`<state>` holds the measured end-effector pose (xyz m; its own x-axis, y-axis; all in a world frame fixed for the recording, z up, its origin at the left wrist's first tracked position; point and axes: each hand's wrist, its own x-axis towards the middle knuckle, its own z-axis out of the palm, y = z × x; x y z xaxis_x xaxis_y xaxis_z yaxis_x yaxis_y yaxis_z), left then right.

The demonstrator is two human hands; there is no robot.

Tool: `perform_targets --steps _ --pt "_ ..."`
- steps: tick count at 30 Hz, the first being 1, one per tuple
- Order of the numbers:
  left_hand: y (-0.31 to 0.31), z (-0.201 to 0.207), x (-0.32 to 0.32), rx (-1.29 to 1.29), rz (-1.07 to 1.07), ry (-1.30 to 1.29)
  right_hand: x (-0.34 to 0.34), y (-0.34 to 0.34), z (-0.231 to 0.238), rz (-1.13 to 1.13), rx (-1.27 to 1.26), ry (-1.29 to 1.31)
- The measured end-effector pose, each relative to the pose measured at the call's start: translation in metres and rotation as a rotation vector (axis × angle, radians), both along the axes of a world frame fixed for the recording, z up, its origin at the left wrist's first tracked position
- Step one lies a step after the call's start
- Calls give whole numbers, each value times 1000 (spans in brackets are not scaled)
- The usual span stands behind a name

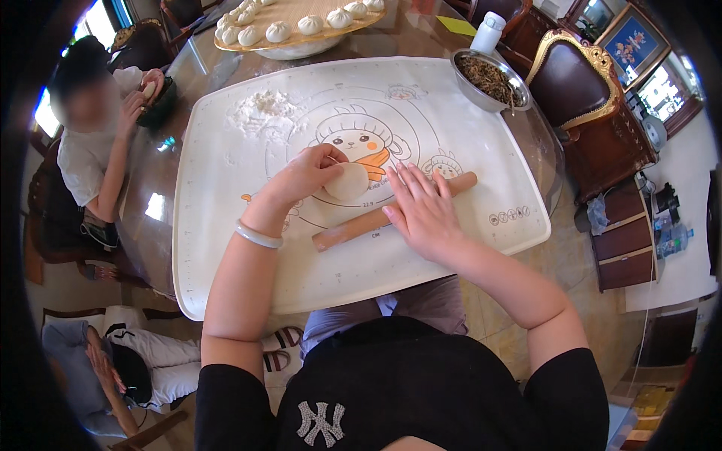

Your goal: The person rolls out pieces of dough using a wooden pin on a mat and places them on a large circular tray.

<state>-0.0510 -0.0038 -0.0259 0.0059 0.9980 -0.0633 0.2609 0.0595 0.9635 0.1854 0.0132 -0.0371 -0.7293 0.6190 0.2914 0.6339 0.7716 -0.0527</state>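
Observation:
My left hand (310, 174), with a pale bangle on its wrist, pinches the left edge of a thin round dough wrapper (348, 183). The wrapper lies on a white printed silicone mat (218, 218). My right hand (427, 214) is laid flat with fingers stretched out over a wooden rolling pin (350, 228). The pin sits aslant, its right end farther away, just on the near side of the wrapper. Part of its middle is hidden under that hand. Loose white flour (267, 114) is heaped at the mat's far left.
Pleated buns (310, 25) ring a round tray (297, 43) beyond the mat. At far right stand a metal bowl (481, 101) of dark chopped filling and a white bottle (489, 31). A person (86, 143) on the left holds a dark bowl (159, 109); another sits lower left.

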Motion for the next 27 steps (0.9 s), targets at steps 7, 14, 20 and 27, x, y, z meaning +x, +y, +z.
perform_targets --steps 7,14,20,27 --pt "0 13 8 -43 -44 366 -54 53 -4 -124 -73 3" --pt "9 -2 -10 79 95 426 -104 90 4 -170 -90 27" --pt "3 3 -6 58 81 448 -77 63 7 -113 -149 34" --pt "-2 4 -8 -117 40 49 4 -3 -2 84 -4 4"
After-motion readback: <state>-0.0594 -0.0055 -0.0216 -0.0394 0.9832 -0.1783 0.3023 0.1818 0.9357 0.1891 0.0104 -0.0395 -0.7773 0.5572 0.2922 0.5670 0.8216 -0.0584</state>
